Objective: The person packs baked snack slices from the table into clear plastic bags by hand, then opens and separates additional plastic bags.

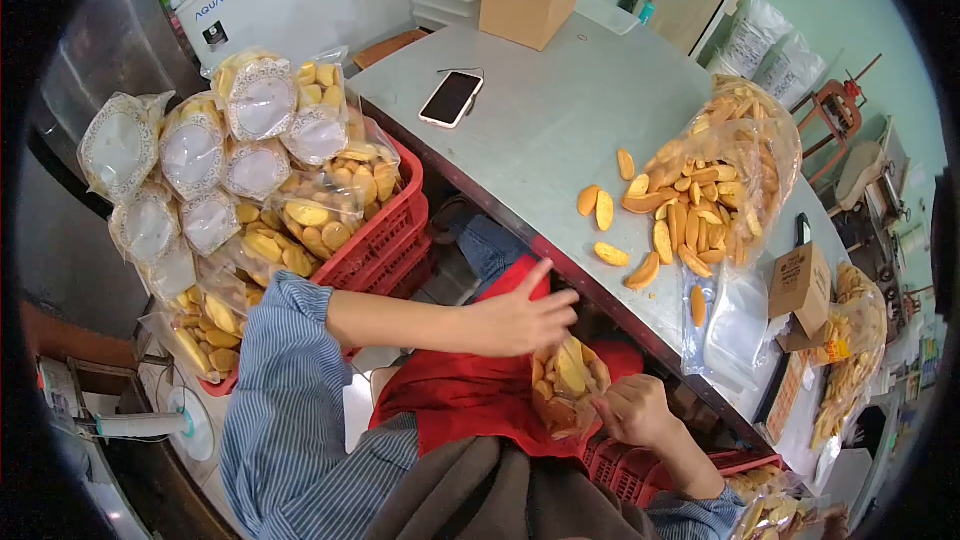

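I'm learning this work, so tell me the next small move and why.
Probably lower the left hand to steady the bag of golden pieces: that hand looks empty, fingers spread near the bag, while only the right hand seems to grip it.

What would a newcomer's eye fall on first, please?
The heap of clear plastic bags with white lacy ovals on red plastic crates at left probably stands out. Next come the large clear plastic bag and golden slices on the grey table at right. A small clear plastic bag touches the right hand at lower centre.
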### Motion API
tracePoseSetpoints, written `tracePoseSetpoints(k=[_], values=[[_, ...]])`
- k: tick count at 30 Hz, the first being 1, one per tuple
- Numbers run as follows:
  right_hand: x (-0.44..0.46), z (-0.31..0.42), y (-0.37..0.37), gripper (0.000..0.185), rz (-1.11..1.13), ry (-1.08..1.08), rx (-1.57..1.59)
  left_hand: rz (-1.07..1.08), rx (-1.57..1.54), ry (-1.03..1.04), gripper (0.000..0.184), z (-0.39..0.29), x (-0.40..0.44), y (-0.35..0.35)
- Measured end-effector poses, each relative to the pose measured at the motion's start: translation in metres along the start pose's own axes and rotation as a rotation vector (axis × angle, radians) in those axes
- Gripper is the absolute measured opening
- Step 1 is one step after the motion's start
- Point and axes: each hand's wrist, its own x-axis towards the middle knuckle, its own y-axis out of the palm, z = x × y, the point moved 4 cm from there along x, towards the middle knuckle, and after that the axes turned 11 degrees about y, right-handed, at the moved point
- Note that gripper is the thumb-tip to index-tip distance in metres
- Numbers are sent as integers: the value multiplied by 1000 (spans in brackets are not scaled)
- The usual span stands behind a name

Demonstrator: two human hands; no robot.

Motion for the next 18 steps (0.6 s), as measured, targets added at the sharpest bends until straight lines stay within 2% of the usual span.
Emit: tracePoseSetpoints(k=[2,5,8,11,12,14,17,18], values=[[2,6,0,24,15,-20,-18,-143,-576,174,32,-8,12,3],[1,9,7,25,-40,-3,-40,-64,-915,-158,43,-15,33,2],[-1,8,5,25,-74,-27,-126,-367,-709,-130,54,-23,43,15],[-14,2,0,24,-56,-9,-93,-124,-485,-257,51,0,29,28],[-16,1,-4,25,-64,-7,-89,-279,-438,-240,49,11,18,26],[-21,1,-14,27,-78,-11,-78,-275,-399,-392,47,34,-7,33],[-25,-2,-41,29,-245,9,180,-153,-989,-636,64,41,-38,50],[-24,-2,-50,29,-292,24,243,-222,-897,-378,74,31,-31,53]])
